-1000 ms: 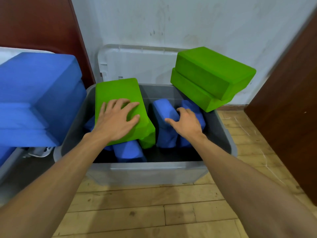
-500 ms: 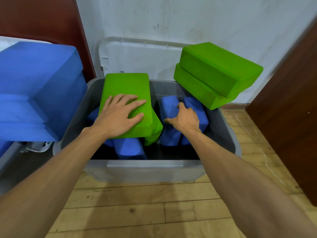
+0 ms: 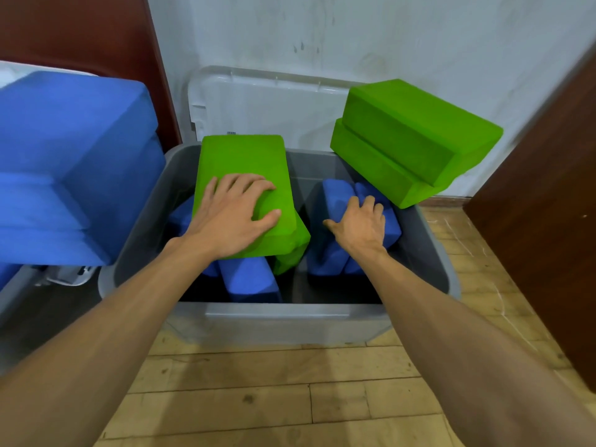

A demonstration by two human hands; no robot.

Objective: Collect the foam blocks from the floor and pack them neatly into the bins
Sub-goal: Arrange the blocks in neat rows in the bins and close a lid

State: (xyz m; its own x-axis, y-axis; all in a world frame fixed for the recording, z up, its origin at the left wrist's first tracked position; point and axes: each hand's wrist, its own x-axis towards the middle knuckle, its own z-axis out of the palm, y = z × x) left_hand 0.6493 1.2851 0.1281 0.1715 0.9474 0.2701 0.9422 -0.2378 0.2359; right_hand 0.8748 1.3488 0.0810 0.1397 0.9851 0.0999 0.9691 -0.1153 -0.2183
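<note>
A rectangular green foam block (image 3: 242, 156) is pressed down by the left hand (image 3: 232, 214), fingers spread flat on its top. It lies tilted over loose blue foam blocks (image 3: 248, 279) in the left half of the grey plastic bin (image 3: 290, 321). The right hand (image 3: 361, 224) is hooked, fingers curled, over the upright blue foam blocks (image 3: 335, 195) in the right half. Levelling of the load is judged to be the step in hand. Two stacked green foam blocks (image 3: 412, 137) are perched on the far right corner of the rim; room must probably be made before they are seated.
</note>
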